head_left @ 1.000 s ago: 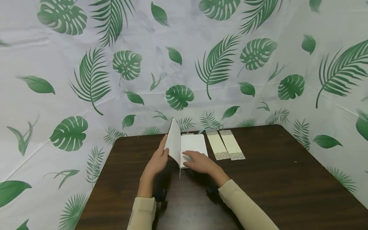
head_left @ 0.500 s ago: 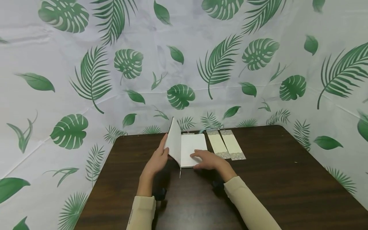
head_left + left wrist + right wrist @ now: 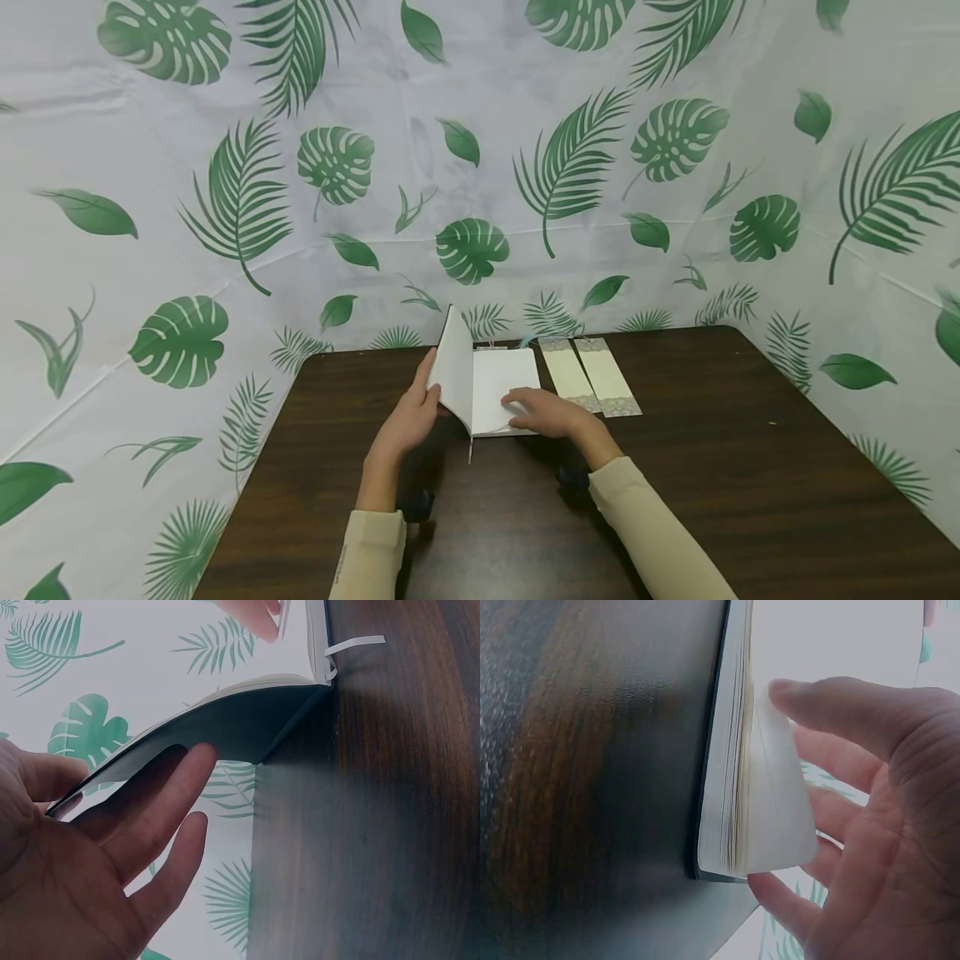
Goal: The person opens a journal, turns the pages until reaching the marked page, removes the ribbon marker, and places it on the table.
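An open notebook (image 3: 504, 371) with blank white pages stands near the table's far edge. Its left side is raised, and my left hand (image 3: 405, 421) holds it, thumb inside and fingers behind the dark cover (image 3: 247, 724). A thin white ribbon marker (image 3: 360, 643) sticks out at the spine's near end. On the right half, my right hand (image 3: 551, 412) is at the lower outer corner. In the right wrist view, the thumb lies over a page (image 3: 780, 817) and the fingertips are hidden behind its edge, with the leaf between them.
Two cream bookmarks (image 3: 566, 375) with patterned ends lie right of the notebook, slightly overlapping. A teal tassel (image 3: 527, 342) shows behind the notebook. The dark wooden table (image 3: 712, 467) meets a leaf-printed cloth (image 3: 405, 167) at the back and sides.
My right hand has slid right across the page, from close to the spine to the lower outer corner, and now takes hold of a leaf. The left hand keeps its place.
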